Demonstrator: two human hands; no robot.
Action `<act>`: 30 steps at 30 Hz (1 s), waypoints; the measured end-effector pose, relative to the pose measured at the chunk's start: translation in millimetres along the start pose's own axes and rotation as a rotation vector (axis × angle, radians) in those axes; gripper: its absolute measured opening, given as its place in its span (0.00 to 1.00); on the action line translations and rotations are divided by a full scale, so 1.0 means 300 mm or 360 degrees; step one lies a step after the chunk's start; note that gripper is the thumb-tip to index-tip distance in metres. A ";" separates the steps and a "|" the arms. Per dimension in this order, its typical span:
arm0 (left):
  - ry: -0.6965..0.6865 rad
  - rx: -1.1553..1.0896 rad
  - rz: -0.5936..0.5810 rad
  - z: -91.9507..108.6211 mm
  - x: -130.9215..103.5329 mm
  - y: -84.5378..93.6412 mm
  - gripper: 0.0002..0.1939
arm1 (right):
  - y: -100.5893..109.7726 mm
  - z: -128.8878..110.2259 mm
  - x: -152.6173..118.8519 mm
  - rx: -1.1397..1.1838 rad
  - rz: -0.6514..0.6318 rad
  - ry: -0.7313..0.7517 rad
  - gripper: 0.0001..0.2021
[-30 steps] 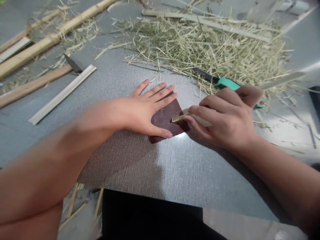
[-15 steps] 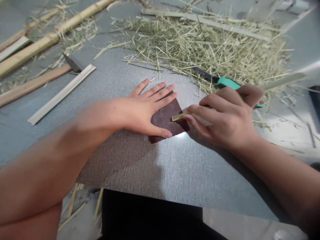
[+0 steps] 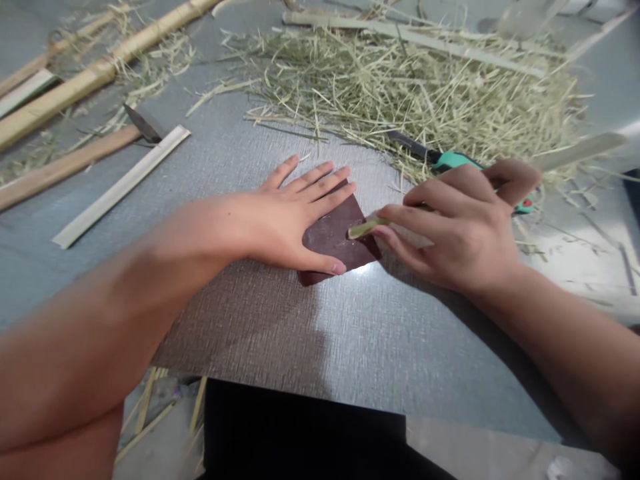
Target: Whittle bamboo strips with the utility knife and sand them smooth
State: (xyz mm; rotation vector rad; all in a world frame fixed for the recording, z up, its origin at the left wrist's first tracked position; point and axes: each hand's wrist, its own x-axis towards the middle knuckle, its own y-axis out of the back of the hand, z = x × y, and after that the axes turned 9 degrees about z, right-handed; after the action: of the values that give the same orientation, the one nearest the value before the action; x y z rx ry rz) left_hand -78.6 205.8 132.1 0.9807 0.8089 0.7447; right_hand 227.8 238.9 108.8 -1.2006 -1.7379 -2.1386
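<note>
My left hand (image 3: 295,217) lies flat with its fingers spread on a dark reddish-brown sheet (image 3: 337,237), pressing it to the grey table (image 3: 265,320). Between thumb and fingers my right hand (image 3: 460,227) pinches a thin pale green bamboo strip (image 3: 363,229), whose near end touches the right part of the sheet. The strip's far end sticks out beyond the hand to the right. Just behind my right hand lies a tool with a green handle (image 3: 453,161) and a dark blade, partly hidden by the hand.
A heap of pale green shavings (image 3: 415,93) covers the back, with a long strip (image 3: 415,40) on top. At the left are a bamboo pole (image 3: 75,93), a wooden-handled knife (image 3: 65,163) and a flat split piece (image 3: 123,187). The table's front edge is near.
My right hand has shifted slightly to the right with the strip, whose tip slid a little across the sheet. My left hand has hardly moved.
</note>
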 end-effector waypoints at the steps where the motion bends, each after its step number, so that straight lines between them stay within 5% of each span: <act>1: 0.0000 -0.0001 -0.0007 0.000 0.000 0.001 0.70 | 0.001 0.001 0.000 -0.0014 0.0013 0.0016 0.15; 30: 0.0003 0.0003 -0.0006 0.001 -0.001 0.002 0.71 | 0.000 0.021 0.003 0.0079 -0.0053 -0.0072 0.15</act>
State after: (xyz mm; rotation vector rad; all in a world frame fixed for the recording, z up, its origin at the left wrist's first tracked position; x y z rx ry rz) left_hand -78.6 205.4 132.7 0.9801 0.8134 0.7417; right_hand 230.3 244.6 109.5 -1.2249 -1.8312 -2.0889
